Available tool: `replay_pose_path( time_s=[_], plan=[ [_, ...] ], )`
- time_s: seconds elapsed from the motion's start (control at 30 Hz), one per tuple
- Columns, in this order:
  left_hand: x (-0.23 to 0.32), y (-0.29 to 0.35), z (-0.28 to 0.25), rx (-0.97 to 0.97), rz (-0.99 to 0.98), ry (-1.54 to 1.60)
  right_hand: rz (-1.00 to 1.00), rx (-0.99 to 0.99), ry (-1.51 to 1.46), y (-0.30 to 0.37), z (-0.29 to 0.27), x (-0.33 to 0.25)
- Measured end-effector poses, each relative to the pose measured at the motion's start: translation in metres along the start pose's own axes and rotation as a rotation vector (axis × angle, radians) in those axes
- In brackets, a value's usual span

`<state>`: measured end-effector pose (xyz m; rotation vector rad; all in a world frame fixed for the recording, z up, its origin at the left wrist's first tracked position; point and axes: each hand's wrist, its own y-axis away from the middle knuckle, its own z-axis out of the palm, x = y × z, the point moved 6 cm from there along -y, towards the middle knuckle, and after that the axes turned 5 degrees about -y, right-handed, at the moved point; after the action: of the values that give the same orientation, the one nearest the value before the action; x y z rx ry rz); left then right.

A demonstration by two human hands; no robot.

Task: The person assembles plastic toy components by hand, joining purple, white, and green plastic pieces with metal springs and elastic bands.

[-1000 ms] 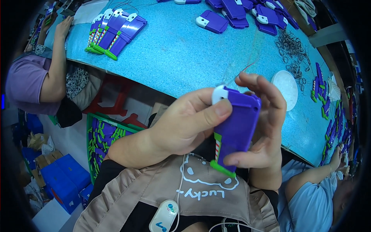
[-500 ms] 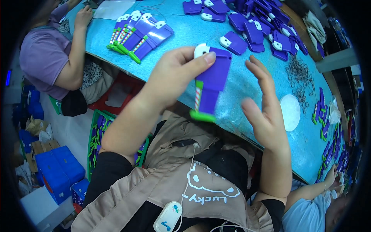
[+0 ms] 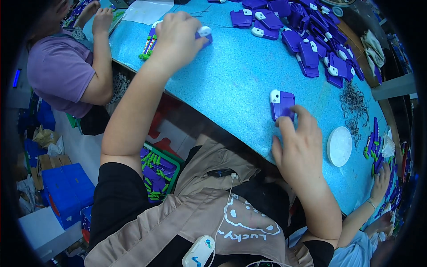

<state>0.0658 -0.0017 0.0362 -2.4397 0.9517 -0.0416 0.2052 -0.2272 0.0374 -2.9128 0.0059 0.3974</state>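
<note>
The left hand [image 3: 178, 40] has moved from above the near edge of the speckled blue table [image 3: 222, 89] to the far left, where it covers most of the fanned purple plastic panels [image 3: 150, 43]. The right hand [image 3: 302, 140] has lowered to a rectangular, white-ended purple plastic panel [image 3: 281, 103], now lying nearer, separated from the far purple pile [image 3: 307, 26].

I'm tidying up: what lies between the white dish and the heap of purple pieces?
Small dark rings lie between the white dish and the purple pieces in the head view.
</note>
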Motion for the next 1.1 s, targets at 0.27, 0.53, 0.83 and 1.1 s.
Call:
replay_pose_path(
  time_s=[0.27, 0.53, 0.83, 1.1],
  plan=[
    [0.068, 0.027, -0.034, 0.037, 0.171, 0.623, -0.020, -0.017, -0.151, 0.005, -0.001, 0.029],
    [0.189, 0.090, -0.033, -0.659, -0.264, 2.135, 0.387, 0.202, -1.396, 0.053, 0.000, 0.044],
    [0.199, 0.100, -0.028, -0.868, -0.358, 2.065, 0.494, 0.245, -0.767, 0.059, -0.018, 0.070],
    [0.185, 0.093, -0.034, -0.641, -0.629, 2.319, 0.584, 0.429, 0.351, 0.154, -0.069, 0.234]
  ],
)
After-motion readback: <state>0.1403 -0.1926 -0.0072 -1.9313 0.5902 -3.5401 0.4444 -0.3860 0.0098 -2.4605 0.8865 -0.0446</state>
